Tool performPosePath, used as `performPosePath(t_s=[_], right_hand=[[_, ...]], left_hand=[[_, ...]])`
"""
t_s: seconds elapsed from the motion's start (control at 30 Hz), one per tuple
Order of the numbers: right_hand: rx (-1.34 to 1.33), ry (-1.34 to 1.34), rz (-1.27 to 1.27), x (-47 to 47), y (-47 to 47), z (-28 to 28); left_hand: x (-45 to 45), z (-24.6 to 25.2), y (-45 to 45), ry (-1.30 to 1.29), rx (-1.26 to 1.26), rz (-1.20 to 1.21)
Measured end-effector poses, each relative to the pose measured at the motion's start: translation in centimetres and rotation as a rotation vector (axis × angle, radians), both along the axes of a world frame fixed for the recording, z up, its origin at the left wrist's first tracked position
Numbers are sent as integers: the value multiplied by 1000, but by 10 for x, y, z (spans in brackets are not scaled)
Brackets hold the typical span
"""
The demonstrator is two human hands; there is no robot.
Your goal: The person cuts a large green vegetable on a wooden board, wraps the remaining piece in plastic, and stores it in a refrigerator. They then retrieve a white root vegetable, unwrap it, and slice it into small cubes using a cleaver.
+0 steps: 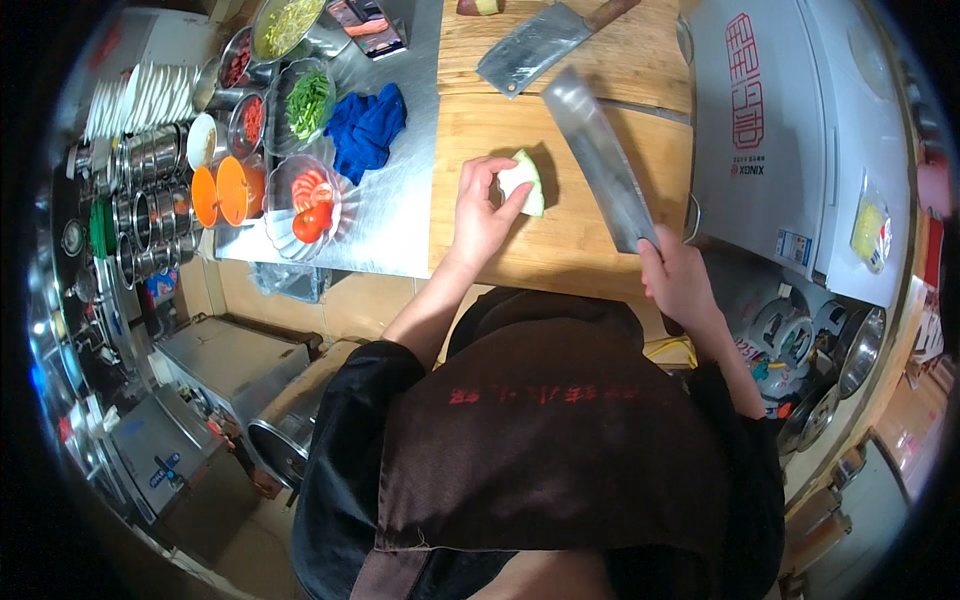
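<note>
My left hand (487, 202) grips a pale chunk of melon or gourd (523, 186) with green rind, thumb on one side and fingers on the other. The chunk is on or just above the wooden cutting board (480, 120). In my right hand (673, 277) is the handle of a cleaver (600, 161). Its broad blade is raised to the right of the chunk, apart from it, and slightly blurred. A second cleaver (534, 49) with a wooden handle lies flat on the board farther away.
Left on the steel counter (390, 217) are a bowl of tomatoes (311, 214), a bowl of chopped greens (306, 101), a blue cloth (366, 131), a phone (369, 28) and bean sprouts (289, 28). Orange cups (240, 191) stand farther left. A white freezer (772, 135) borders the board's right.
</note>
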State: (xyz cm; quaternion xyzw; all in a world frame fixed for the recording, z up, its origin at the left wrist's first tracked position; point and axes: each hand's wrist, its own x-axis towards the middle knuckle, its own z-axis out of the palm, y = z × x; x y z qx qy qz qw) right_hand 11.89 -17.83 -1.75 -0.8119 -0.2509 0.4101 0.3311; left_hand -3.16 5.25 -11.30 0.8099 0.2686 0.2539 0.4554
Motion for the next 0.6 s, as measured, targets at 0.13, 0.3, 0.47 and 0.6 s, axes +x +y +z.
performPosePath(t_s=[0.13,0.3,0.47,0.6], right_hand=[[121,-366,247,-6,8,1],[144,-506,324,-15,10,16],[99,-530,370,-25,8,23],[21,-464,411,-31,3,29]], left_hand=[[9,-2,-2,-38,-29,114],[19,-6,1,-58,89,132],[20,-10,1,-94,-18,135],[18,-10,0,-71,-14,132]])
